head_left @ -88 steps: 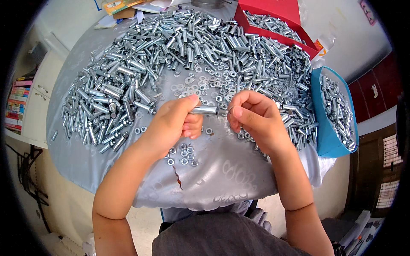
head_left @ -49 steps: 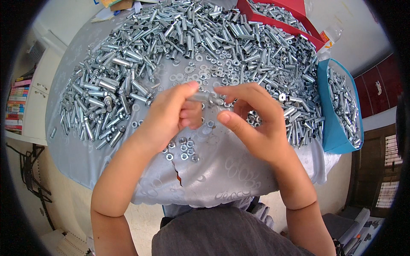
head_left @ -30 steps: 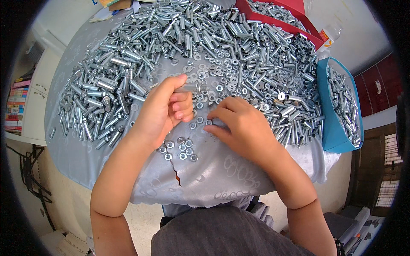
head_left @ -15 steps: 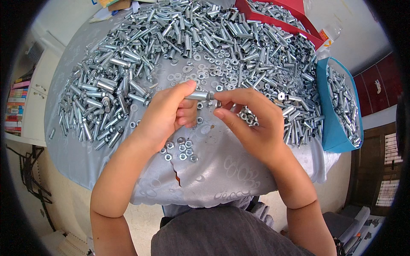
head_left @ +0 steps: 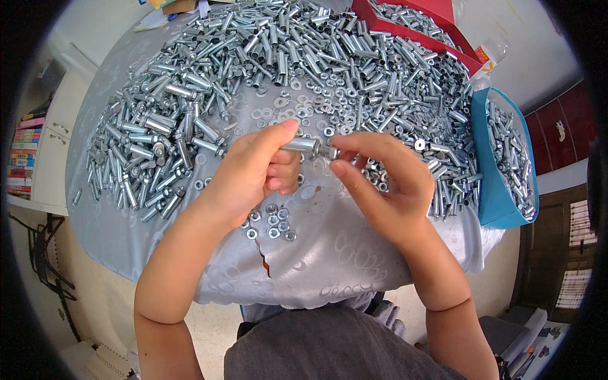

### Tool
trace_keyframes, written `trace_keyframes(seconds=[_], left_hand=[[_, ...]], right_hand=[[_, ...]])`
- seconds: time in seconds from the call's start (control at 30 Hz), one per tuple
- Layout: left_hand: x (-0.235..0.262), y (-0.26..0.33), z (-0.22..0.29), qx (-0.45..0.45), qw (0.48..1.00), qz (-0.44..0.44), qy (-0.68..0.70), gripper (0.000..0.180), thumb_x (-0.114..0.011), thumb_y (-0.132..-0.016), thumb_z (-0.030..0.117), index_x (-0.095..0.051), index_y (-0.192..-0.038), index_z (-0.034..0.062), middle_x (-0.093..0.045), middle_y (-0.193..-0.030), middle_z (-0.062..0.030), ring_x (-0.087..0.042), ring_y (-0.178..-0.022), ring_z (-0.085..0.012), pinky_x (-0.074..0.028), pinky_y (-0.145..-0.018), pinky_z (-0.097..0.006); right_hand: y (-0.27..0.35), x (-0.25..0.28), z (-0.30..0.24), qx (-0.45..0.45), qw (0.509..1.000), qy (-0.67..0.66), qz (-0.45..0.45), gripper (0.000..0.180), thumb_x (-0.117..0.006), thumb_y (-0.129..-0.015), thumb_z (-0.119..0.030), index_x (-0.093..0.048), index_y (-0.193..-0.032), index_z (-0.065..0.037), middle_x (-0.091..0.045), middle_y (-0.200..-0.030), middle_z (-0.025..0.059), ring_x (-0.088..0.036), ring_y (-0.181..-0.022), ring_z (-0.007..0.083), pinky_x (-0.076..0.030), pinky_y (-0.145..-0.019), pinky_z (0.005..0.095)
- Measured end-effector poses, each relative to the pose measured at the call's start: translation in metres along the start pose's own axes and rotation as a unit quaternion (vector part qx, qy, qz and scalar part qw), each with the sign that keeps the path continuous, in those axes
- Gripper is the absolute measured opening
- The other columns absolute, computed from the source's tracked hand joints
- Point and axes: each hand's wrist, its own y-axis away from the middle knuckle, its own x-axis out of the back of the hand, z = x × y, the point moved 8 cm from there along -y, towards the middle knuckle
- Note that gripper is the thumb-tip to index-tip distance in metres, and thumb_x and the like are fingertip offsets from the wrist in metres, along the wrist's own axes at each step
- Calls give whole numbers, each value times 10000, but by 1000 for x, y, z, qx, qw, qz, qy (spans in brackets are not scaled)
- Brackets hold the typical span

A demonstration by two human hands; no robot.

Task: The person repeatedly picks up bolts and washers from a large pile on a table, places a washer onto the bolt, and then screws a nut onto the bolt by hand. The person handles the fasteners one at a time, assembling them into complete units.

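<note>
At twelve o'clock I watch remotely the left hand (head_left: 261,161) pinching the sleeved bolt (head_left: 303,145), while the right hand (head_left: 391,179), toward four o'clock, curls around the end nut (head_left: 332,152), firmly or not I cannot tell, which could fall if sitting crooked.

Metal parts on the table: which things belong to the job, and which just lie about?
Seemingly part of the job: sleeved bolt in left hand, right hand at its end; loose nuts; washers; blue bin of parts.
Apparently just lying about: books; papers.
</note>
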Motion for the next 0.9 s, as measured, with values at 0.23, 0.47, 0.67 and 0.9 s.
trace_keyframes(seconds=[0.23, 0.47, 0.67, 0.9], left_hand=[[-3, 2, 5, -29, 998, 5, -51, 445, -395, -904, 351, -246, -539, 143, -268, -495, 24, -278, -461, -100, -292, -488, -255], [-10, 6, 8, -62, 991, -29, -115, 399, -440, -907, 341, -335, -590, 122, -308, -555, 48, -294, -520, -56, -258, -485, -209], [-2, 2, 4, -56, 994, -10, -91, 393, -445, -907, 338, -332, -600, 118, -306, -556, 51, -285, -510, -54, -247, -474, -211], [-3, 1, 6, -53, 987, 13, -150, 424, -431, -896, 362, -325, -564, 120, -321, -522, 35, -313, -490, -75, -270, -480, -231]], right_hand=[[1, -2, 3, -12, 1000, 6, 10, 177, -669, -717, -25, -617, -886, -31, -613, -798, 77, -575, -647, 154, -442, -543, 232], [3, -1, 18, -162, 984, -68, -11, 139, -665, -741, -62, -573, -820, 5, -568, -692, 78, -539, -588, 145, -421, -518, 239], [7, -10, 18, -124, 987, -5, -105, 257, -680, -742, -128, -549, -920, 4, -568, -740, 105, -547, -575, 162, -438, -506, 266], [1, -7, 10, -70, 988, 49, -131, 192, -653, -757, -124, -567, -882, -6, -569, -733, 109, -557, -581, 207, -448, -519, 284]])
